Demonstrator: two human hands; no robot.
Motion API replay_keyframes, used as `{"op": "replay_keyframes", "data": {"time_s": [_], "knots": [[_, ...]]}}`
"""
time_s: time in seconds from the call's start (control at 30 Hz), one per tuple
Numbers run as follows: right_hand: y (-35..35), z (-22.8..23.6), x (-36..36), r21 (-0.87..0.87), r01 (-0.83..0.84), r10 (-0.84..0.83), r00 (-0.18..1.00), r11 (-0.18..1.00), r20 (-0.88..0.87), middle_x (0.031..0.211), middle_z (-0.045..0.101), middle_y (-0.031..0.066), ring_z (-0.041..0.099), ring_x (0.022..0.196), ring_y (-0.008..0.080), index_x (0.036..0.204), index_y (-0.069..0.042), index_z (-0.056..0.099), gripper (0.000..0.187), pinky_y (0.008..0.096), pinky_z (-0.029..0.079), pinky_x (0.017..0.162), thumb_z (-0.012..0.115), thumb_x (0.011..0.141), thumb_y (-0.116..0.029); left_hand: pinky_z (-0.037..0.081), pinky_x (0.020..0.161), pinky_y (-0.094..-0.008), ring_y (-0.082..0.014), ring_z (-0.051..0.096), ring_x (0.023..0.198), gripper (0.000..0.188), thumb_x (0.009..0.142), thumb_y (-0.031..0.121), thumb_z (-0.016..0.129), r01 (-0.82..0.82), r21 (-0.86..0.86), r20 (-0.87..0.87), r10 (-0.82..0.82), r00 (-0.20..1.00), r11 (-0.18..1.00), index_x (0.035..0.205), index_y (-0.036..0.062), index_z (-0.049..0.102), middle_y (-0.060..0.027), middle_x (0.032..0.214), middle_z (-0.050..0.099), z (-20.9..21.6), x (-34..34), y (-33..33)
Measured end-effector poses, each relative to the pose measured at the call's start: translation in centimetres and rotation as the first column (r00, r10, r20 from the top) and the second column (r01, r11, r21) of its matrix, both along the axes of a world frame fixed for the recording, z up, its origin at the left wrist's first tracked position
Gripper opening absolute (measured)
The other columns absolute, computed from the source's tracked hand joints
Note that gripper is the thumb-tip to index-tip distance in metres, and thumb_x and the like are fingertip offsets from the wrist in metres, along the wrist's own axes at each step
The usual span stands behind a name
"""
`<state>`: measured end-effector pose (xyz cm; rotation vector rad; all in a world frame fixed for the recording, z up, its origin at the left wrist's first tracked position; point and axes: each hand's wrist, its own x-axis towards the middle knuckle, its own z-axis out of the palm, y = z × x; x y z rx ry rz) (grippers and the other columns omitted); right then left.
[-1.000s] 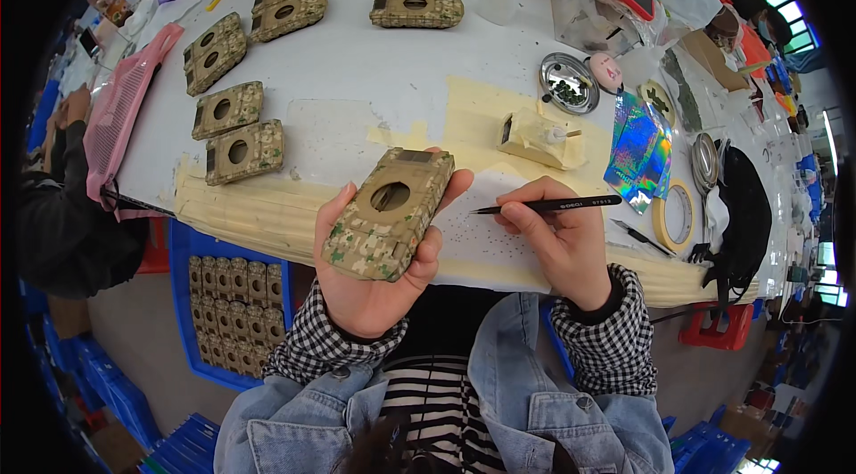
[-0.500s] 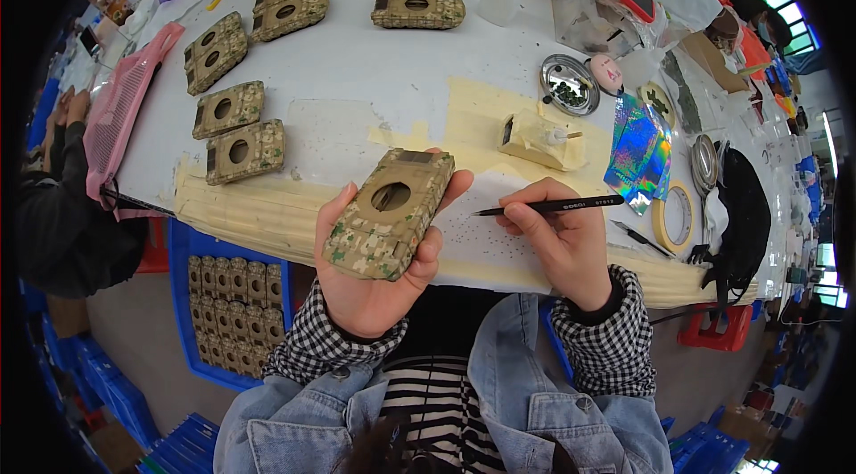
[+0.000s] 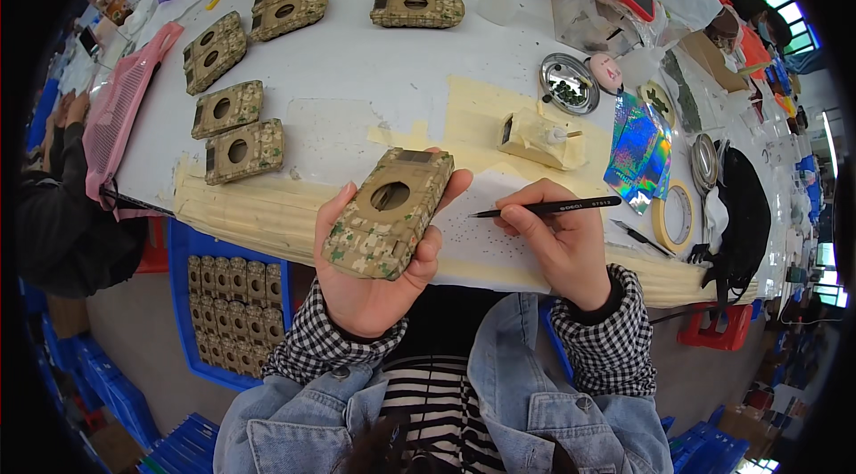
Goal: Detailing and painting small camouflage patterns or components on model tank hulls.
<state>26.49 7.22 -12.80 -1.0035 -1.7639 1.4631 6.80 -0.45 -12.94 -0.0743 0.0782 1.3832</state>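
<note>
My left hand (image 3: 370,291) is wrapped round a camouflage-painted toy tank hull (image 3: 390,211), tilted so its top faces up. A round opening shows in the hull's middle, with a dark grille at its far end. My right hand (image 3: 562,238) pinches slim black tweezers (image 3: 553,206) between thumb and fingers. Their fine tips point left, toward the hull, apart from it. Under them lies a white paper (image 3: 486,242) scattered with tiny dark specks.
More hulls stand at left (image 3: 245,151) and far centre (image 3: 417,8). A blue crate (image 3: 183,296) of smaller hulls sits below left. Rightward are a masking-taped block (image 3: 535,140), a metal tin (image 3: 546,82) with green bits, holographic sheets (image 3: 637,153), a tape roll (image 3: 660,224) and a craft knife (image 3: 642,238).
Almost nothing differs. The hull in my left hand and the tweezers in my right have shifted very slightly; both grips stay the same.
</note>
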Motion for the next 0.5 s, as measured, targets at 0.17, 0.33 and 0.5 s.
{"op": "replay_keyframes", "data": {"time_s": [0.17, 0.33, 0.5], "knots": [[0.02, 0.13, -0.01, 0.000, -0.006, 0.006, 1.000, 1.000, 0.012, 0.077, 0.063, 0.0036, 0.058, 0.070, 0.0088, 0.091, 0.002, 0.062, 0.012, 0.0217, 0.046, 0.064, 0.063, 0.088, -0.010, 0.050, 0.065, -0.0271, -0.0192, 0.054, 0.077, 0.067, 0.094, 0.043, 0.034, 0.001, -0.001, 0.002, -0.001, 1.000, 1.000, 0.145, 0.0016, 0.020, -0.0258, 0.144, 0.027, 0.05, 0.01, 0.02], [-0.04, 0.16, -0.16, -0.003, 0.002, -0.002, 1.000, 1.000, -0.012, 0.076, 0.063, 0.0039, 0.058, 0.070, 0.0088, 0.090, 0.002, 0.062, 0.011, 0.0216, 0.046, 0.063, 0.063, 0.088, -0.008, 0.050, 0.065, -0.0274, -0.0196, 0.054, 0.077, 0.067, 0.094, 0.043, 0.035, -0.001, 0.000, 0.012, 0.001, 1.000, 1.000, 0.145, 0.0016, 0.019, -0.0259, 0.145, 0.027, -0.04, 0.05, 0.00], [0.02, 0.27, -0.09, -0.013, 0.003, -0.003, 1.000, 1.000, -0.012, 0.076, 0.063, 0.0041, 0.058, 0.070, 0.0088, 0.089, 0.002, 0.062, 0.010, 0.0218, 0.046, 0.063, 0.063, 0.088, -0.008, 0.050, 0.066, -0.0280, -0.0203, 0.055, 0.078, 0.067, 0.094, 0.043, 0.035, -0.002, 0.010, 0.016, 0.001, 1.000, 1.000, 0.145, 0.0016, 0.020, -0.0259, 0.145, 0.027, -0.22, 0.01, -0.02]]}}
